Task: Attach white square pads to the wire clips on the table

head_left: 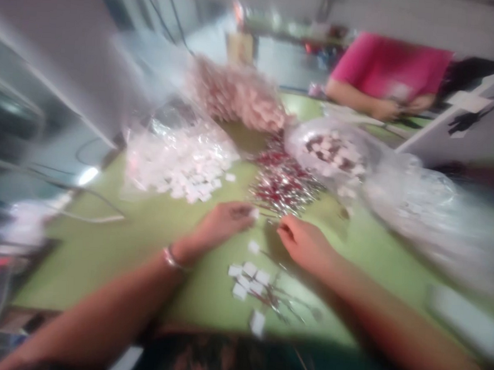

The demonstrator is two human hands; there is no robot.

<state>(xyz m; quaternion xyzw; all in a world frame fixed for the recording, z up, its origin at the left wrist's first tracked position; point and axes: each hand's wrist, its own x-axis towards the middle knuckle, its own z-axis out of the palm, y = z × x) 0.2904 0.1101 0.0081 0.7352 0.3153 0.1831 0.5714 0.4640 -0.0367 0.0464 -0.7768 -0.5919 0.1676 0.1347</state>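
Near the middle of the table, my left hand point(232, 217) pinches a small white block point(254, 213) at its fingertips. A thin dark wire runs from beside that block toward my right hand point(304, 239), whose fingers are closed and seem to pinch its end; blur hides the exact grip. Just beyond both hands lies a pile of red wires with silvery ends point(283, 181). Closer to me, several white blocks with wires attached point(249, 280) lie in a loose group. One more white block point(254, 246) sits just below my hands.
To the left, a clear plastic bag point(161, 140) spills white blocks. Behind the wires lie a pinkish bundle point(244, 98) and an open bag of pale pieces point(336, 151). More clear plastic point(422, 201) covers the right side. Across the green table point(109, 254) sits a person in pink point(396, 71).
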